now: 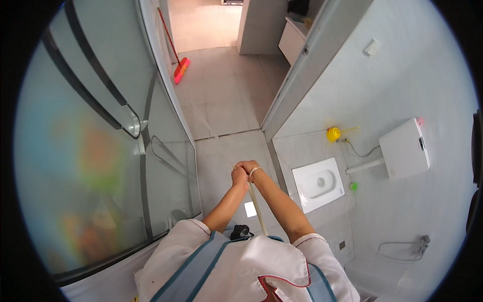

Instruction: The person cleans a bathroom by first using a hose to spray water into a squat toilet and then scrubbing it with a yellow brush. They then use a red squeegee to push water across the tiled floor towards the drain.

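Observation:
Both of my hands meet in front of me above the tiled floor [215, 162], closed around a pale flexible hose [256, 207]. My left hand [239, 176] wraps it near its open end. Pressed close beside it, my right hand [249, 166] also grips the hose, with a light-coloured bracelet [253, 173] at the wrist. From the hands the hose runs back toward my body, where my clothing hides the rest. A thin, blurred stream of water [205, 120] appears to leave the hose toward the doorway. My fingers cover part of the nozzle end.
A frosted glass shower enclosure [169, 170] stands at left. At right are a squat toilet [319, 185], a wall cistern [403, 151], a yellow container [333, 134] and a shower mixer [424, 241]. Beyond the floor threshold [226, 134], a red broom [182, 70] leans.

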Action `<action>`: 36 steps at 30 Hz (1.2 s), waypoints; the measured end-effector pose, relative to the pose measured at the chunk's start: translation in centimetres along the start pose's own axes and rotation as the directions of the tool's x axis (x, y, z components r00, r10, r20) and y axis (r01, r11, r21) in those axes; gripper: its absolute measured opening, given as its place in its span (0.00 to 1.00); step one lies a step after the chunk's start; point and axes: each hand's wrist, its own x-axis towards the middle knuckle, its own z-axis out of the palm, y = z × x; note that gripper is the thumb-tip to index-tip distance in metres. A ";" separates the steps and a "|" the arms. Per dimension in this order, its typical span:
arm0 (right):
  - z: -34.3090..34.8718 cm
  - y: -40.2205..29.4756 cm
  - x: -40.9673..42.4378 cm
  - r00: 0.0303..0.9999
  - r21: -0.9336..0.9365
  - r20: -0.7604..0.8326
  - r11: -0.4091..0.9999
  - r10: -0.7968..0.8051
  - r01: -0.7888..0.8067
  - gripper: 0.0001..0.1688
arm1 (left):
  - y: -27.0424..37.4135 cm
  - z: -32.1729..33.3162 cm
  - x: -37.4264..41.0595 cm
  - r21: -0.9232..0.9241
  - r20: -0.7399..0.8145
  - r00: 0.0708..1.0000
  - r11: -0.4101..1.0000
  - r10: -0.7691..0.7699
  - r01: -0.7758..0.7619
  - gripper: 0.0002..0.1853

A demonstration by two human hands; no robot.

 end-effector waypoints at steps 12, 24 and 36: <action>-8.3 6.2 -0.6 0.996 0.264 -0.021 0.962 0.081 -0.073 0.13 | -5.7 -0.2 -0.8 0.368 0.219 0.946 0.918 -0.240 0.148 0.11; -13.8 19.3 -4.7 0.831 -0.430 -0.099 0.777 -0.547 0.460 0.18 | -12.0 -1.6 0.2 0.490 0.199 0.912 0.842 -0.359 0.225 0.11; -31.0 42.3 -6.3 0.495 0.231 -0.868 0.911 0.034 0.342 0.12 | -22.2 -3.5 -1.7 0.913 0.400 0.670 0.206 -0.625 -0.353 0.12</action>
